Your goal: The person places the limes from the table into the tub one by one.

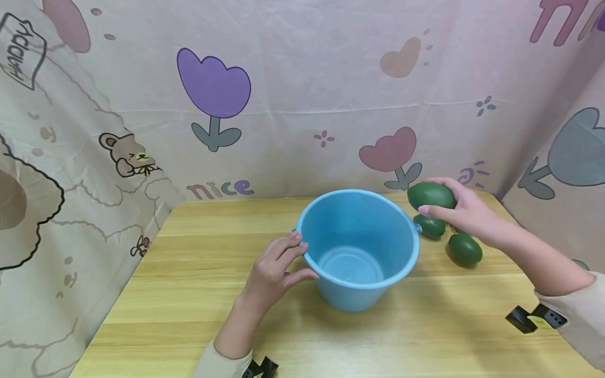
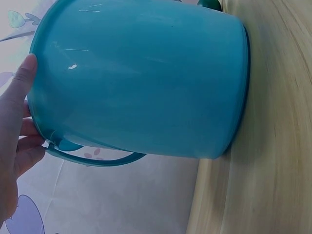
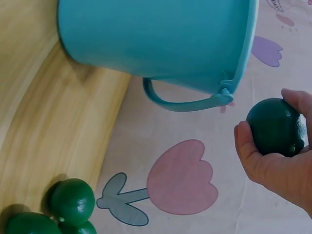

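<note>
We have the held green fruit (image 1: pixel 429 195) off the table, at 2 o'clock from the blue bucket (image 1: pixel 354 299), just outside its rim and a little higher, not touching. Right hand (image 1: pixel 470 210) is partly closed: thumb and fingers wrap the fruit, firm-looking grip. Bucket stands upright, mouth up. Left hand (image 1: pixel 276 265) is on its rim at 9 o'clock, thumb and bent fingers spread partway, holding the edge. Handle (image 2: pixel 100 161) hangs down the bucket's far side.

We count three more green fruits (image 1: pixel 465 250) on the wooden table (image 1: pixel 189 294), clustered around 3 o'clock from the bucket; one is mostly hidden behind the right hand in the head view. Beige sleeves (image 1: pixel 579 310), black devices (image 1: pixel 550 316) at the wrists. Past 12 o'clock we see a printed cloth (image 1: pixel 302 68): purple tulip (image 1: pixel 215 86) at 11, pink tulip (image 1: pixel 389 149) at 1.
</note>
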The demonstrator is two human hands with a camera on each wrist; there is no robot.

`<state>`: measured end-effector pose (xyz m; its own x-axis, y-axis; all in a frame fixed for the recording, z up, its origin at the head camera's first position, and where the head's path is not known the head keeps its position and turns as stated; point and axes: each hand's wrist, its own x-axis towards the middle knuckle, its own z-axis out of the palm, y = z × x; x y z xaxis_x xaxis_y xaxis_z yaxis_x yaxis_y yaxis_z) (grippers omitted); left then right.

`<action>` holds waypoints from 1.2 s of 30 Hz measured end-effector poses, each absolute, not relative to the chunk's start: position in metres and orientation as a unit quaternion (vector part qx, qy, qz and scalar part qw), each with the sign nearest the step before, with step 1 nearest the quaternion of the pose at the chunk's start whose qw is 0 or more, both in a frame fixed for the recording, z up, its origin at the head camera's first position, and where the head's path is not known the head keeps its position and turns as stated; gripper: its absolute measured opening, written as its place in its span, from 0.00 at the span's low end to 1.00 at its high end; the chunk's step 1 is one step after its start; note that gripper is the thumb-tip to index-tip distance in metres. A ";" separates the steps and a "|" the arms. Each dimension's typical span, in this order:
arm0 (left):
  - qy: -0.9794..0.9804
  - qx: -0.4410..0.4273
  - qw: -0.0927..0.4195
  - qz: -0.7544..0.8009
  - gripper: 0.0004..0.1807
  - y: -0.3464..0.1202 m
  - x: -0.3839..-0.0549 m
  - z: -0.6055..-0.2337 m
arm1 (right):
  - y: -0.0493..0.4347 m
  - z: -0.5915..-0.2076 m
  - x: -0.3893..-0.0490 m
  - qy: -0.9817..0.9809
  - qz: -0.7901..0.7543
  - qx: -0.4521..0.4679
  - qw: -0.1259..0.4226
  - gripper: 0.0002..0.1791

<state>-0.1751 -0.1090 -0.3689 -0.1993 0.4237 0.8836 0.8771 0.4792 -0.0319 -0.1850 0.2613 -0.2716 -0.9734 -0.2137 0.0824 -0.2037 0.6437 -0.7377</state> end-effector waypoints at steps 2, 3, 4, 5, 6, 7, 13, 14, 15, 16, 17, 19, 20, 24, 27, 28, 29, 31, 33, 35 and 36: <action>-0.731 -0.445 0.453 -0.251 0.29 -0.109 -0.175 -0.369 | 0.260 -0.269 -0.185 0.902 -0.413 -0.126 0.007 0.34; -0.733 -0.444 0.451 -0.251 0.30 -0.109 -0.174 -0.369 | 0.259 -0.268 -0.185 0.901 -0.414 -0.131 0.006 0.34; -0.732 -0.444 0.451 -0.251 0.30 -0.109 -0.174 -0.368 | 0.258 -0.267 -0.185 0.899 -0.416 -0.136 0.006 0.33; -0.732 -0.444 0.451 -0.251 0.30 -0.109 -0.174 -0.368 | 0.257 -0.266 -0.185 0.899 -0.415 -0.138 0.006 0.33; -0.732 -0.444 0.451 -0.251 0.30 -0.109 -0.174 -0.368 | 0.257 -0.264 -0.185 0.899 -0.415 -0.142 0.007 0.33; -0.732 -0.444 0.452 -0.251 0.30 -0.109 -0.175 -0.368 | 0.255 -0.263 -0.185 0.899 -0.414 -0.143 0.008 0.33; -0.728 -0.448 0.454 -0.252 0.29 -0.109 -0.175 -0.368 | 0.248 -0.256 -0.187 0.901 -0.408 -0.147 0.016 0.33; -0.728 -0.448 0.454 -0.252 0.29 -0.109 -0.176 -0.368 | 0.247 -0.255 -0.187 0.900 -0.410 -0.149 0.017 0.33; -0.728 -0.448 0.453 -0.253 0.29 -0.110 -0.176 -0.369 | 0.245 -0.254 -0.188 0.899 -0.410 -0.153 0.017 0.33; -0.728 -0.448 0.453 -0.254 0.29 -0.110 -0.176 -0.369 | 0.244 -0.254 -0.188 0.898 -0.411 -0.156 0.017 0.32; -0.728 -0.448 0.453 -0.254 0.29 -0.110 -0.176 -0.369 | 0.242 -0.253 -0.188 0.898 -0.411 -0.159 0.019 0.32; -0.728 -0.448 0.453 -0.253 0.29 -0.110 -0.176 -0.370 | 0.239 -0.252 -0.188 0.895 -0.412 -0.170 0.024 0.32; -0.728 -0.448 0.453 -0.252 0.29 -0.110 -0.176 -0.370 | 0.238 -0.252 -0.188 0.894 -0.412 -0.175 0.028 0.32; -0.730 -0.447 0.454 -0.249 0.29 -0.110 -0.176 -0.370 | 0.233 -0.251 -0.187 0.889 -0.411 -0.197 0.039 0.32; -0.731 -0.446 0.452 -0.248 0.29 -0.110 -0.176 -0.370 | 0.230 -0.250 -0.187 0.887 -0.410 -0.208 0.045 0.33; -0.731 -0.446 0.452 -0.248 0.29 -0.110 -0.176 -0.370 | 0.228 -0.250 -0.187 0.888 -0.407 -0.211 0.045 0.34; -0.731 -0.446 0.452 -0.249 0.29 -0.110 -0.176 -0.370 | 0.227 -0.250 -0.188 0.889 -0.402 -0.215 0.044 0.34; -0.731 -0.447 0.451 -0.250 0.29 -0.110 -0.176 -0.370 | 0.224 -0.250 -0.188 0.889 -0.398 -0.224 0.045 0.34; -0.731 -0.447 0.450 -0.251 0.29 -0.110 -0.177 -0.370 | 0.221 -0.251 -0.189 0.887 -0.394 -0.235 0.046 0.33; -0.731 -0.447 0.451 -0.251 0.29 -0.110 -0.177 -0.370 | 0.218 -0.252 -0.189 0.885 -0.395 -0.243 0.049 0.33; -0.731 -0.447 0.451 -0.250 0.29 -0.110 -0.177 -0.370 | 0.217 -0.252 -0.189 0.882 -0.398 -0.246 0.053 0.33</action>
